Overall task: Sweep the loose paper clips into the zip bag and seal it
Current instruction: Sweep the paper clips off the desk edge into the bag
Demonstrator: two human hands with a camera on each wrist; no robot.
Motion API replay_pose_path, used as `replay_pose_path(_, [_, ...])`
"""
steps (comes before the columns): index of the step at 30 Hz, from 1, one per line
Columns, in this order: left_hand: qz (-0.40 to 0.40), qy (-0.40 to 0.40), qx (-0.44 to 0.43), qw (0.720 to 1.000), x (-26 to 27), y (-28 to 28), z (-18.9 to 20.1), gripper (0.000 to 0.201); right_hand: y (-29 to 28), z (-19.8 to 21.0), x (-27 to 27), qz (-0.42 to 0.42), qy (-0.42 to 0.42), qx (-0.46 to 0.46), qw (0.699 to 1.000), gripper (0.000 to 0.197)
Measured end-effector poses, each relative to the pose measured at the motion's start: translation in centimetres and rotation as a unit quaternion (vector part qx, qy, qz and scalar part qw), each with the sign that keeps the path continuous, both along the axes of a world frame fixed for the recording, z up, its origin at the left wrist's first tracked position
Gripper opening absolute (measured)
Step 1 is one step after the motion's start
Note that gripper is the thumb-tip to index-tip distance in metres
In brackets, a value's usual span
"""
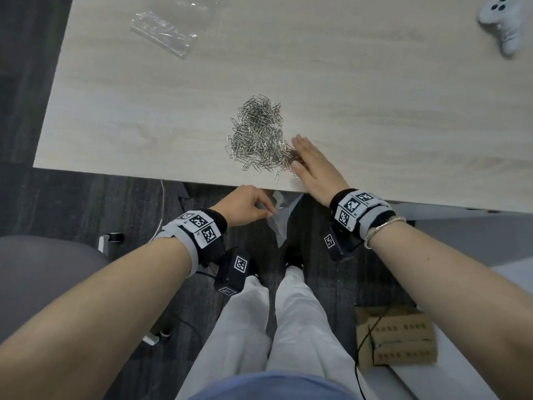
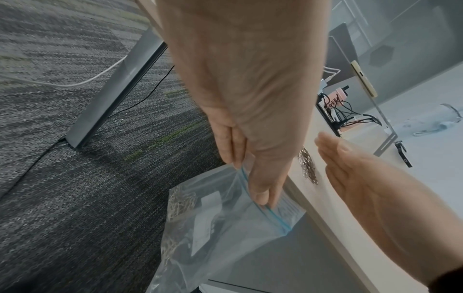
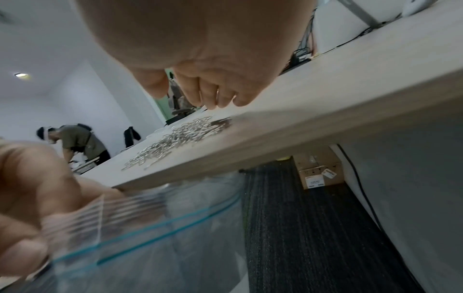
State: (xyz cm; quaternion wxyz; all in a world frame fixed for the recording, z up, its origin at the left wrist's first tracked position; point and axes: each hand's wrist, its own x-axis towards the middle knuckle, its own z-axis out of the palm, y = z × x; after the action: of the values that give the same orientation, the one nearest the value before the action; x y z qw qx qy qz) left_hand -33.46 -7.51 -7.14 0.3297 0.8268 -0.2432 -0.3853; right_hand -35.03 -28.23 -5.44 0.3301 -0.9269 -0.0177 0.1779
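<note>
2 hands are at work on my feed, one above the table (image 1: 144,111) edge and one below it. My right hand (image 1: 311,166) lies flat on the pale wooden top with its fingers straight and close together, the edge of the palm against the right side of the paper clips (image 1: 256,137). That heap sits near the front edge, with a few strays right at the lip. My left hand (image 1: 245,204) is just under that edge, thumb and fingers pinched on the mouth of the zip bag (image 1: 278,223), which hangs down toward the dark carpet.

From the head view the bag is little more than a clear wisp below the edge. The left wrist view fills that in: the fingers (image 2: 260,190) are clamped on the blue zip strip (image 2: 275,216), the bag's mouth is just beside the table's front edge, and some clips already lie in the bag's lower part (image 2: 180,204). It also shows the right hand side-on, fingers together, behind the pile. The right wrist view looks along the tabletop at clip level, and shows the 2 blue zip lines (image 3: 160,226) standing apart, so the mouth is unsealed, just below the table edge.

Only the head view shows a second clear plastic bag (image 1: 164,33) lying far off at the back left, and a white game controller (image 1: 504,21) at the back right corner. Only the right wrist view shows another person (image 3: 75,142) bent over a far table.
</note>
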Motion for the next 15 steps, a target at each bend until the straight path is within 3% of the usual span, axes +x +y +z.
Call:
replay_pose_path(3, [-0.005, -0.006, 0.002, 1.0, -0.3, 0.0, -0.1, 0.01, -0.9, 0.2, -0.6, -0.038, 0.015, -0.004, 0.999, 0.052])
replay_pose_path(12, [0.025, -0.021, -0.015, 0.999, -0.8, -0.2, -0.1, 0.011, 0.7, 0.3, -3.6, -0.011, 0.043, 0.014, 0.999, 0.065])
replay_pose_path(15, [0.035, -0.029, -0.013, 0.999, -0.9, -0.2, 0.2, 0.011, 0.4, -0.1, -4.3, -0.054, 0.049, 0.011, 0.997, 0.066])
